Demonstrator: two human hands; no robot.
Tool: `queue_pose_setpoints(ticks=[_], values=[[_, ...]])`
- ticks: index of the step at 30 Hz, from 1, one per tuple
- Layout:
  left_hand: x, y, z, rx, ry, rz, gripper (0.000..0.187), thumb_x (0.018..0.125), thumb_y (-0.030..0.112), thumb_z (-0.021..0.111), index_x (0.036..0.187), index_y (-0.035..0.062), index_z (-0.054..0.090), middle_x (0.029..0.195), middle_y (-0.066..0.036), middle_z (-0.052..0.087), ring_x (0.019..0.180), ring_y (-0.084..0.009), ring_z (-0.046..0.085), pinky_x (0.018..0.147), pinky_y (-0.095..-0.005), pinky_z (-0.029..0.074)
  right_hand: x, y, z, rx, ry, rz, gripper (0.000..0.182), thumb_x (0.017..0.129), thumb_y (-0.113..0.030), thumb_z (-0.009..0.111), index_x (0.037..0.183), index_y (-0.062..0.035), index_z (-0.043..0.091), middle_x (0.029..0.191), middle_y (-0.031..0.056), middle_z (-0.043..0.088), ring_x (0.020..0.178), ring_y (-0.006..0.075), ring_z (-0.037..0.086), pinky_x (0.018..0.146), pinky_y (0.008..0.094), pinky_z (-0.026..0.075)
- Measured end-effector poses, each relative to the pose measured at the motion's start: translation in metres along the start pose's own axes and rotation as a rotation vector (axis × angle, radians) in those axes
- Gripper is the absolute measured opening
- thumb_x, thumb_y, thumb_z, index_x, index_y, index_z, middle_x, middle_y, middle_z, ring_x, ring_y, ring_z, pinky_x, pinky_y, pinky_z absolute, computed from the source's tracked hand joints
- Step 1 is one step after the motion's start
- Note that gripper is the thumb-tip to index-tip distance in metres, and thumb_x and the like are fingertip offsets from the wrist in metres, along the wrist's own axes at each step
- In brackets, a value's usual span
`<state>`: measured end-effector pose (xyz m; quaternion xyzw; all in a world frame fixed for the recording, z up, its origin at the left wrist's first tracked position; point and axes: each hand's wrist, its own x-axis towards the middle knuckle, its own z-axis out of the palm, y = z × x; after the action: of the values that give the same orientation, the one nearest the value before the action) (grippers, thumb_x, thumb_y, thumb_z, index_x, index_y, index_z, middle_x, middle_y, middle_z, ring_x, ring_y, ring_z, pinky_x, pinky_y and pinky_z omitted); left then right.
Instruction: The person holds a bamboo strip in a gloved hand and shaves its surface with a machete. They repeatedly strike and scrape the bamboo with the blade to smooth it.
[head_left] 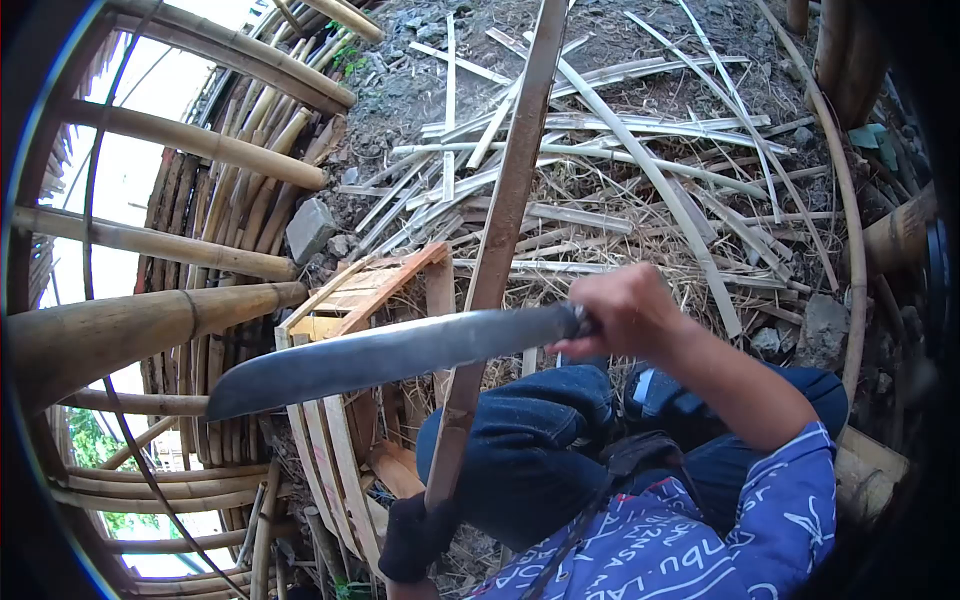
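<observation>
My right hand (632, 312) is wrapped round the handle of a large machete (390, 355). Its broad grey blade points left and passes over a long brown bamboo strip (508, 190). The strip slants from the top of the view down to my left hand (416, 538), which wears a black glove and is closed round its lower end. The machete's handle is mostly hidden in my fist. Just left of the strip stands a wooden slatted crate (340, 440), partly behind the blade.
Split bamboo strips (640, 160) lie scattered over dirt and dry shavings ahead. Bamboo poles (210, 145) form a frame along the left. A grey stone block (311, 230) sits near the poles, and a concrete chunk (825, 330) lies at the right. My bent legs (520, 440) are beneath the blade.
</observation>
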<state>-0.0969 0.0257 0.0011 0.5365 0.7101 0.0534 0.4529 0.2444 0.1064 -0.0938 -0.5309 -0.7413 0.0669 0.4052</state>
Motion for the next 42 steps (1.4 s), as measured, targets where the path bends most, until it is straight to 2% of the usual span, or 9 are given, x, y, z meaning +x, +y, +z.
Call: queue_pose_setpoints(ticks=[7,13,18,19,25,28,35,37,42], values=[[0.002,0.003,0.002,-0.02,0.027,-0.125,0.023,0.086,0.021,0.061,0.075,0.0003,0.064,0.053,0.002,0.053,0.049,-0.0053,0.05,0.044,-0.0239,0.037,0.003,0.018,0.012,-0.025,0.055,0.09,0.046,0.075,-0.051,0.072,0.064,-0.0099,0.055,0.052,0.0033,0.056,0.047,0.0189,0.062,0.044,0.0333,0.051],[0.0,-0.013,0.002,-0.028,0.04,0.066,0.024,0.087,0.02,0.059,0.075,-0.0006,0.065,0.054,0.0,0.056,0.05,-0.006,0.052,0.045,-0.0254,0.038,0.007,0.022,0.005,-0.012,0.062,-0.02,0.041,0.076,-0.046,0.073,0.067,-0.0093,0.057,0.055,0.0042,0.059,0.047,0.0193,0.061,0.045,0.0327,0.05],[0.0,-0.001,0.001,0.027,0.039,0.009,0.025,0.087,0.02,0.06,0.076,-0.0014,0.065,0.056,0.0,0.057,0.052,-0.0063,0.053,0.046,-0.0263,0.04,0.008,0.039,-0.016,0.028,0.039,0.47,0.038,0.079,-0.04,0.072,0.07,-0.0059,0.058,0.054,0.0067,0.059,0.046,0.0175,0.06,0.043,0.0306,0.049],[0.002,-0.001,0.0,0.032,0.036,0.012,0.025,0.087,0.02,0.06,0.076,-0.0014,0.065,0.056,0.0,0.057,0.052,-0.0063,0.053,0.046,-0.0263,0.04,0.006,0.03,-0.005,0.156,0.172,0.359,0.038,0.077,-0.041,0.073,0.068,-0.0078,0.058,0.054,0.0058,0.059,0.045,0.0171,0.059,0.042,0.0314,0.048],[0.001,0.003,0.0,0.051,0.013,0.051,0.026,0.086,0.022,0.061,0.077,-0.0015,0.065,0.056,0.0,0.057,0.05,-0.0063,0.052,0.046,-0.0257,0.039,-0.002,0.0,-0.004,0.011,-0.084,-0.013,0.036,0.072,-0.042,0.077,0.069,-0.0101,0.061,0.058,0.0065,0.062,0.047,0.0185,0.061,0.045,0.0332,0.05],[-0.004,0.01,0.004,-0.011,0.07,-0.108,0.027,0.086,0.024,0.062,0.077,-0.0019,0.065,0.056,0.0,0.056,0.049,-0.0064,0.051,0.045,-0.0254,0.039,-0.011,0.044,0.014,0.039,0.041,0.296,0.047,0.078,-0.053,0.068,0.069,-0.0081,0.059,0.056,0.007,0.06,0.049,0.0227,0.061,0.048,0.0347,0.049],[0.001,0.005,-0.003,-0.008,0.054,-0.113,0.03,0.084,0.027,0.066,0.077,-0.002,0.067,0.053,-0.001,0.055,0.049,-0.0067,0.052,0.045,-0.0259,0.039,-0.089,0.057,-0.026,0.022,0.1,0.553,0.057,0.083,-0.058,0.059,0.067,-0.0029,0.054,0.049,0.012,0.051,0.048,0.0312,0.056,0.047,0.039,0.04],[0.005,0.003,-0.005,-0.023,0.035,-0.116,0.03,0.083,0.027,0.067,0.076,-0.0024,0.067,0.053,-0.002,0.056,0.049,-0.0067,0.053,0.045,-0.0263,0.04,-0.132,0.057,-0.03,-0.004,0.121,0.633,0.06,0.083,-0.059,0.058,0.066,-0.0022,0.054,0.047,0.0109,0.048,0.045,0.0295,0.053,0.045,0.0379,0.039],[0.008,0.005,0.002,0.292,0.177,0.173,0.033,0.079,0.026,0.072,0.067,-0.0041,0.065,0.047,-0.009,0.057,0.044,-0.0124,0.057,0.043,-0.0291,0.042,-0.235,0.037,-0.007,0.297,0.294,0.978,0.061,0.083,-0.06,0.059,0.065,-0.0017,0.052,0.046,0.0016,0.045,0.044,0.0096,0.048,0.044,0.0265,0.034]])
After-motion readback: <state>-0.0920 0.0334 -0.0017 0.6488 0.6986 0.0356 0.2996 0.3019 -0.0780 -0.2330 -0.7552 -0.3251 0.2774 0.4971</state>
